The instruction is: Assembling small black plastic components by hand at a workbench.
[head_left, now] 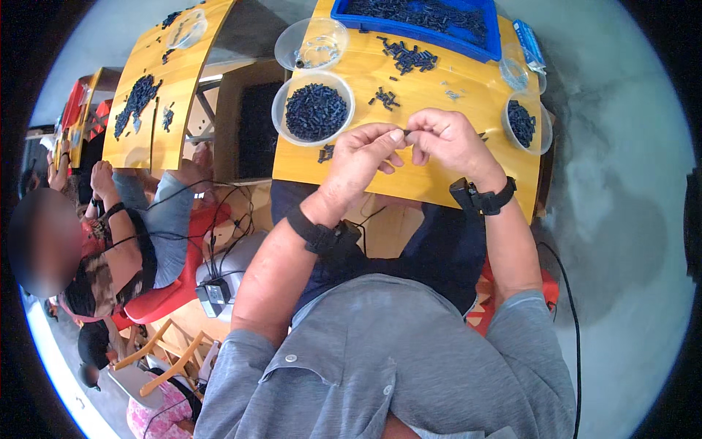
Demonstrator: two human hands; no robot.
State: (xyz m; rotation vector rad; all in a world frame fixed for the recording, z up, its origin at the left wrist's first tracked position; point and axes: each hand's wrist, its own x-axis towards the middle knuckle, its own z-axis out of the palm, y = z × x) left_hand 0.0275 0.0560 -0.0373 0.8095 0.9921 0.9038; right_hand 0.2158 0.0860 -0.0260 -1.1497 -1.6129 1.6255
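Note:
My left hand point(363, 152) and my right hand point(452, 140) meet over the near part of the yellow table point(453, 186). Between their pinched fingertips is a small dark piece point(407, 133), mostly covered by the fingers, so its exact kind is hidden. To the left of my left hand stands a clear round tub point(278, 121) full of short black cylindrical pieces point(316, 112). Beyond my hands lie a small cluster of the same pieces point(384, 98) and a larger loose pile point(409, 56).
A blue tray point(500, 44) of black pieces sits at the far edge. A clear tub with small metallic bits point(319, 53) stands far left; another tub point(547, 135) holds black pieces at right. Left are a cardboard box point(228, 139) and a co-worker's table point(175, 88).

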